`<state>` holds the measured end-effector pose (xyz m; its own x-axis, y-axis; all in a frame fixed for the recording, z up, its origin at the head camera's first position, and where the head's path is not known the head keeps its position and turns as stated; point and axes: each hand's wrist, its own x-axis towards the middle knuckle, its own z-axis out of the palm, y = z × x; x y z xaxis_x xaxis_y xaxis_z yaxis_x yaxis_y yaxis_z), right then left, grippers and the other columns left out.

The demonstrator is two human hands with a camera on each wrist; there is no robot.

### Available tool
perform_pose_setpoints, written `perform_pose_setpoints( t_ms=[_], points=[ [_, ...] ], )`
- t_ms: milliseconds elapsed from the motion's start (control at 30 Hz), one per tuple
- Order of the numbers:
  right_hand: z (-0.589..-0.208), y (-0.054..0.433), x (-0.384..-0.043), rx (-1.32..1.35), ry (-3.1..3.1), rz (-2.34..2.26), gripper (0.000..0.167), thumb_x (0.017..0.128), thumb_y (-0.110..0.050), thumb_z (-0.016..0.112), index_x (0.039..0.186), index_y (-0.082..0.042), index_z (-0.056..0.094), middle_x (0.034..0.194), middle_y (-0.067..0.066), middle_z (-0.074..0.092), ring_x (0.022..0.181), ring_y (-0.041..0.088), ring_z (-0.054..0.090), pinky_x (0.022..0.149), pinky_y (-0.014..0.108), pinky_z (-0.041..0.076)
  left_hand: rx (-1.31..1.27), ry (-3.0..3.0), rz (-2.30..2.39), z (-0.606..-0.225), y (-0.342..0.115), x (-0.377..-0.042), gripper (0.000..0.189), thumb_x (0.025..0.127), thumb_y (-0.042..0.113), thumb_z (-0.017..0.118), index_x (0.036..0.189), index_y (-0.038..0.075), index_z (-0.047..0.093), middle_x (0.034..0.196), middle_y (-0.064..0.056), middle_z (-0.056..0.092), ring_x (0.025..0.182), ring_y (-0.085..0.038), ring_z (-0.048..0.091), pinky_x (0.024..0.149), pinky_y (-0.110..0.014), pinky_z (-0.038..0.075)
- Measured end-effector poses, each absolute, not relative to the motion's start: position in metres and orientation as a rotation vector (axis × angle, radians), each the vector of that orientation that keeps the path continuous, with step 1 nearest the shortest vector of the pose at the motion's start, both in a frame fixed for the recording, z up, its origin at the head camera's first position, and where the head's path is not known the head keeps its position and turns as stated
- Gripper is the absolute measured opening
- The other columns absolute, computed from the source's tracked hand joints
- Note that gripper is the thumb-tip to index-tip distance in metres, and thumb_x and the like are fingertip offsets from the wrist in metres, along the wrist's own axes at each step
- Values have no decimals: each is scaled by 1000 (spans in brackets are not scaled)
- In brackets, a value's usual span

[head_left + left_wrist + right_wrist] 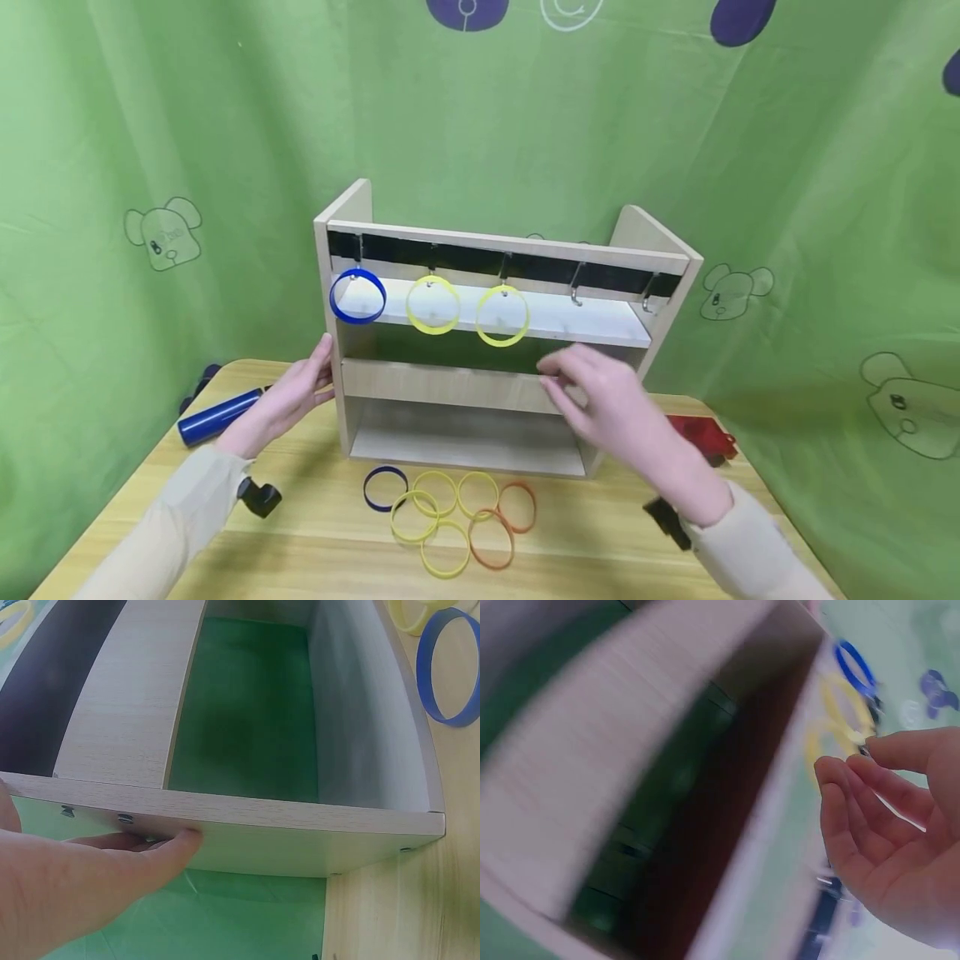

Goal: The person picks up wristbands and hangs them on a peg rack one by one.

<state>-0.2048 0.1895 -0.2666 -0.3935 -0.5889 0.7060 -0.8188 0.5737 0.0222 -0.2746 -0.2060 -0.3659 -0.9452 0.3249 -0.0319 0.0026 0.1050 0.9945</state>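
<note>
A small wooden rack [450,385] stands on the table, with a row of metal hooks on its black strip. On the leftmost hook hangs a blue wristband [357,320]; the two hooks beside it each carry a yellow wristband [432,331]. My left hand [296,387] rests its fairly straight fingers against the outer left side panel [300,844]. Before the rack's right half, my right hand [600,392] is in mid-air, its fingers loosely bent and nothing between them. Below the rack lie a dark blue wristband [380,509], several yellow wristbands [446,575] and two orange wristbands [491,567], some overlapping.
The two rightmost hooks [576,292] are bare. A blue cylinder [220,417] lies on the wooden table [600,550] left of the rack. Behind the rack's right side is a red object [701,437], partly hidden by my right arm. A green curtain [487,125] hangs around the table.
</note>
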Motion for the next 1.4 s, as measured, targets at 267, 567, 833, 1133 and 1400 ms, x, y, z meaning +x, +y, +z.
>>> perform_pose_setpoints(
  t_ms=[267, 567, 833, 1133, 1400],
  points=[
    [-363, 206, -209, 991, -2396, 522, 8, 83, -1, 73, 88, -4, 68, 80, 4, 69, 66, 4, 61, 58, 9, 54, 321, 2140, 1930, -367, -207, -274, 92, 98, 70, 17, 159, 2, 2, 165, -26, 4, 154, -44, 6, 126, -58, 12],
    [-443, 215, -223, 932, -2586, 579, 11, 79, 3, 72, 81, -6, 67, 75, 5, 70, 64, 9, 64, 56, 17, 56, 313, 2141, 1936, -366, -206, -273, 91, 99, 69, 17, 159, 2, 3, 165, -26, 6, 154, -44, 7, 126, -58, 13],
    [-472, 220, -234, 863, -2642, 493, 14, 76, -3, 78, 78, -11, 67, 70, -3, 62, 63, 0, 50, 53, 15, 43, 304, 2142, 1931, -366, -205, -273, 92, 98, 70, 17, 159, 3, 4, 165, -26, 6, 154, -43, 8, 126, -59, 13],
    [-477, 219, -239, 821, -2739, 487, 10, 78, -3, 75, 78, -9, 67, 70, -2, 59, 63, 0, 47, 52, 14, 41, 319, 2133, 1941, -366, -205, -275, 91, 99, 69, 17, 159, 2, 4, 165, -27, 7, 154, -43, 8, 126, -58, 13],
    [-472, 220, -239, 907, -2678, 486, 13, 76, 4, 74, 80, -7, 69, 74, 1, 68, 66, 9, 61, 58, 19, 52, 300, 2141, 1918, -365, -205, -274, 94, 97, 72, 18, 159, 3, 2, 166, -25, 4, 154, -43, 6, 127, -58, 13]
  ],
)
